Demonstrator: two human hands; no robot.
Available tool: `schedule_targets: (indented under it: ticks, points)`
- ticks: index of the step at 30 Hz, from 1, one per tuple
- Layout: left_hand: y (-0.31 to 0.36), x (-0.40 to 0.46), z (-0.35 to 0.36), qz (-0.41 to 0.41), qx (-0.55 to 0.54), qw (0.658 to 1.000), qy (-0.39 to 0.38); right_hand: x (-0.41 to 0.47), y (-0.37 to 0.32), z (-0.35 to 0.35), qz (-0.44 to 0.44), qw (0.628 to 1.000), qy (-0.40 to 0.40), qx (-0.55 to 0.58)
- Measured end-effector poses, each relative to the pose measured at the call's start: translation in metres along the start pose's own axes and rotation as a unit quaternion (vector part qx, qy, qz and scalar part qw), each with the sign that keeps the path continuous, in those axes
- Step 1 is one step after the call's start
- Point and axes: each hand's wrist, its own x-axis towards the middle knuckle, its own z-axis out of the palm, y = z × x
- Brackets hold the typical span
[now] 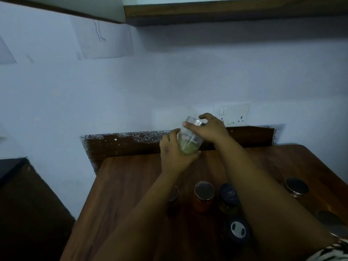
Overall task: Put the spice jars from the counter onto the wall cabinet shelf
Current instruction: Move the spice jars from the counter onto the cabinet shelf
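A clear glass jar (190,140) with green spice in its lower half is held up above the wooden counter (131,185), tilted slightly. My left hand (173,153) grips its base and side. My right hand (209,127) grips its silver lid from above. Several other jars stand on the counter below my arms: a jar with a copper lid and red contents (204,195), a dark-lidded jar (228,198), a blue-lidded jar with a white shaker top (238,229), and a jar partly hidden by my left forearm (174,194). The wall cabinet's underside (226,13) runs along the top.
Two more metal-lidded jars stand at the right of the counter (296,186) (328,219). A switch and socket plate (231,113) sits on the wall behind the jar. A dark backsplash (122,146) lines the counter's back. Papers hang on the wall at upper left (105,40).
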Motion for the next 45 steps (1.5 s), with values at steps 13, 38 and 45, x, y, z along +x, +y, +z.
schedule_targets:
  ticks: [13, 38, 45]
  points:
    - [0.030, 0.036, -0.023, -0.240, -0.452, 0.842, -0.173, 0.027, -0.012, -0.004, 0.033, 0.961, 0.017, 0.275]
    - [0.039, 0.055, -0.048, -0.167, -0.514, 0.827, -0.152, 0.042, -0.031, -0.023, -0.064, 0.880, -0.124, 0.454]
    - [0.056, 0.060, -0.069, -0.084, -0.419, 0.899, -0.089, 0.034, -0.053, -0.026, -0.071, 0.878, -0.138, 0.453]
